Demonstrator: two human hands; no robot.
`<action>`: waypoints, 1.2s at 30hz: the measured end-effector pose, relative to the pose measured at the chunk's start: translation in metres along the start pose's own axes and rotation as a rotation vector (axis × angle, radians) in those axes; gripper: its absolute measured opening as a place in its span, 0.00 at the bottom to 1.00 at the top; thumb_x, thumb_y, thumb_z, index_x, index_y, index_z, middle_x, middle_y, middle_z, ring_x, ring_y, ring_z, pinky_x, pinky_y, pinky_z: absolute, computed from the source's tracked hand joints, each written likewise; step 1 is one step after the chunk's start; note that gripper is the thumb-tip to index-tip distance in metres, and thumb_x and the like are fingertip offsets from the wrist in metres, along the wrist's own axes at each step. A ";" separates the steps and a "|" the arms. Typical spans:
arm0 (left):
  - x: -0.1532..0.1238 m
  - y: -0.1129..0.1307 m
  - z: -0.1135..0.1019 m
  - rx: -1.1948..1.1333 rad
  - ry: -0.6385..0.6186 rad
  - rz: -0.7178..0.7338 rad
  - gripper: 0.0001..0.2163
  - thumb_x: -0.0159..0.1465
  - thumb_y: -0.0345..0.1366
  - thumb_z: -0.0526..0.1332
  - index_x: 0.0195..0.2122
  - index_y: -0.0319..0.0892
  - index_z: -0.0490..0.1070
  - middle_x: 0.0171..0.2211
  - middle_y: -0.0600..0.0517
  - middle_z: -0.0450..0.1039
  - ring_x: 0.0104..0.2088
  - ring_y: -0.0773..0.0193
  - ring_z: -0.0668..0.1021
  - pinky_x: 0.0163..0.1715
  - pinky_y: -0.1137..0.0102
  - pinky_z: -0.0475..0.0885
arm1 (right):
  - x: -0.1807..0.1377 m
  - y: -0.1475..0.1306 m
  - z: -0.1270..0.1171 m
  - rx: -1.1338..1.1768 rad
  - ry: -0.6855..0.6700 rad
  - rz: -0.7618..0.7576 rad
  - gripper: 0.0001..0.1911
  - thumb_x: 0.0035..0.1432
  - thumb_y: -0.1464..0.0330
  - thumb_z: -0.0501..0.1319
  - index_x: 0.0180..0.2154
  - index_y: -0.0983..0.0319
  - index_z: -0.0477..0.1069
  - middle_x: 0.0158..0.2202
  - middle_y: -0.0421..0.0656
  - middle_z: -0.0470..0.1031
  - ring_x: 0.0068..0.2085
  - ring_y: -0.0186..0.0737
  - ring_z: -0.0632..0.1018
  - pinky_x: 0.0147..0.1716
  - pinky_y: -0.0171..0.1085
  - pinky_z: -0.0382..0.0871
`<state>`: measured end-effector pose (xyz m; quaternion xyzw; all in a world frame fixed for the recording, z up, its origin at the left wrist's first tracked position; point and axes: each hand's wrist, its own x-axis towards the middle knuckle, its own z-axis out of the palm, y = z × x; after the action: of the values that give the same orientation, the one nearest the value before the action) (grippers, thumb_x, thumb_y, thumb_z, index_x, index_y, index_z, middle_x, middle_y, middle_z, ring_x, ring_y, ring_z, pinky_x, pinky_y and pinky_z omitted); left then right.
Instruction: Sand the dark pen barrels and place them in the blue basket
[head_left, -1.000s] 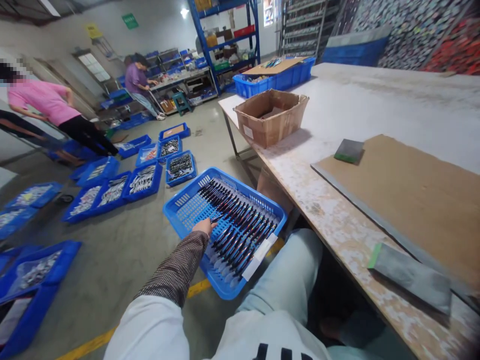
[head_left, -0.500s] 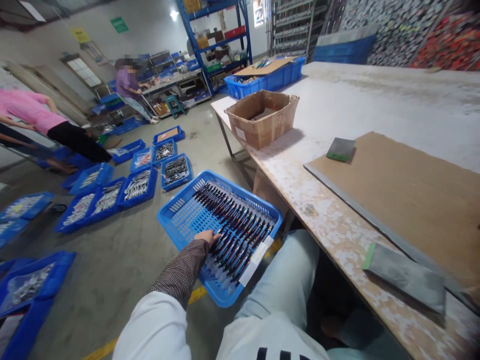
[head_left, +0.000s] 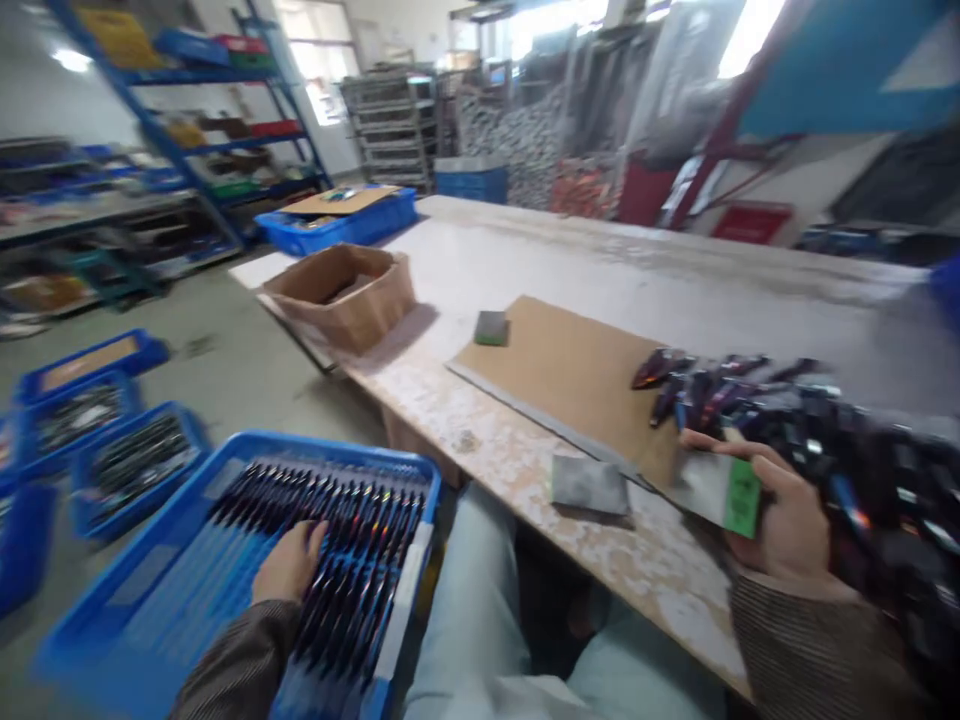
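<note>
My left hand (head_left: 289, 565) rests on rows of dark pens (head_left: 330, 560) lying side by side in a blue plastic tray (head_left: 330, 445), which sits low in front of me. My right hand (head_left: 780, 510) grips a grey sanding block with a green edge (head_left: 720, 490) between thumb and fingers, over the table's near edge. Just beyond that hand lies a blurred heap of dark glossy pens (head_left: 795, 420), partly on a brown cardboard sheet (head_left: 570, 380). A second grey block (head_left: 589, 483) sits on the table.
A scuffed white-topped table (head_left: 675, 260) runs across the view, carrying a cardboard box (head_left: 341, 300), a blue crate (head_left: 337, 225) and a small green-edged block (head_left: 491, 328). Blue trays of parts (head_left: 112, 525) stand on the floor at left, with shelving (head_left: 187, 120) behind.
The view has swung right along the table. My right hand has come into view holding the block, with the pens beside it. My left hand now lies further onto the pens.
</note>
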<state>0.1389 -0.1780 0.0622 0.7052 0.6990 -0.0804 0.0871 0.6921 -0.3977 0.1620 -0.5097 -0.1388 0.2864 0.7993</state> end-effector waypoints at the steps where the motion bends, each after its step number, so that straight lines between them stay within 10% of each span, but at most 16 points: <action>1: 0.007 0.024 -0.014 -0.055 0.092 0.074 0.23 0.71 0.45 0.42 0.52 0.39 0.71 0.53 0.40 0.76 0.52 0.52 0.78 0.51 0.62 0.72 | 0.002 -0.003 0.000 0.062 -0.031 0.018 0.13 0.44 0.59 0.68 0.31 0.59 0.77 0.44 0.50 0.78 0.47 0.57 0.78 0.45 0.52 0.76; 5: -0.008 0.157 -0.065 -0.513 0.313 0.514 0.19 0.65 0.52 0.52 0.46 0.46 0.73 0.44 0.48 0.80 0.44 0.54 0.80 0.48 0.65 0.73 | 0.007 -0.006 0.009 0.300 -0.147 0.049 0.15 0.49 0.57 0.65 0.33 0.61 0.78 0.46 0.51 0.77 0.53 0.57 0.75 0.59 0.55 0.65; 10: -0.092 0.323 -0.087 -0.889 -0.231 0.889 0.18 0.65 0.49 0.57 0.52 0.46 0.69 0.42 0.48 0.79 0.39 0.58 0.80 0.37 0.66 0.75 | 0.001 -0.015 0.014 0.391 -0.227 0.091 0.15 0.49 0.55 0.65 0.35 0.58 0.77 0.50 0.48 0.76 0.60 0.58 0.68 0.63 0.58 0.58; 15: -0.143 0.415 -0.069 -1.159 -0.598 0.936 0.22 0.64 0.49 0.62 0.53 0.42 0.64 0.43 0.45 0.77 0.41 0.59 0.79 0.37 0.67 0.74 | -0.004 -0.017 0.017 0.428 -0.283 0.086 0.17 0.51 0.53 0.65 0.38 0.58 0.77 0.52 0.47 0.74 0.62 0.58 0.66 0.63 0.57 0.58; 22: -0.154 0.448 -0.066 -1.348 -0.639 0.710 0.25 0.55 0.53 0.69 0.42 0.44 0.60 0.34 0.52 0.70 0.32 0.64 0.75 0.25 0.73 0.70 | -0.004 -0.008 0.018 0.455 -0.294 0.065 0.16 0.52 0.57 0.65 0.40 0.58 0.75 0.52 0.47 0.75 0.59 0.58 0.69 0.60 0.57 0.61; 27: -0.135 0.430 -0.083 -1.371 -0.368 0.896 0.22 0.60 0.46 0.67 0.48 0.43 0.59 0.41 0.50 0.72 0.41 0.62 0.75 0.41 0.68 0.72 | -0.002 -0.002 0.017 0.390 -0.283 0.117 0.17 0.53 0.57 0.67 0.41 0.60 0.75 0.52 0.48 0.75 0.54 0.57 0.74 0.54 0.52 0.69; 36: -0.121 0.394 -0.114 -0.711 0.212 1.380 0.16 0.65 0.28 0.60 0.53 0.48 0.67 0.45 0.48 0.68 0.46 0.57 0.72 0.47 0.61 0.71 | 0.003 -0.002 0.007 0.004 -0.447 0.045 0.30 0.58 0.40 0.64 0.43 0.61 0.78 0.47 0.49 0.76 0.52 0.52 0.75 0.49 0.44 0.71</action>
<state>0.5312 -0.2714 0.2053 0.9138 0.0911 0.2885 0.2709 0.6915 -0.3917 0.1663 -0.4351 -0.3004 0.4102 0.7431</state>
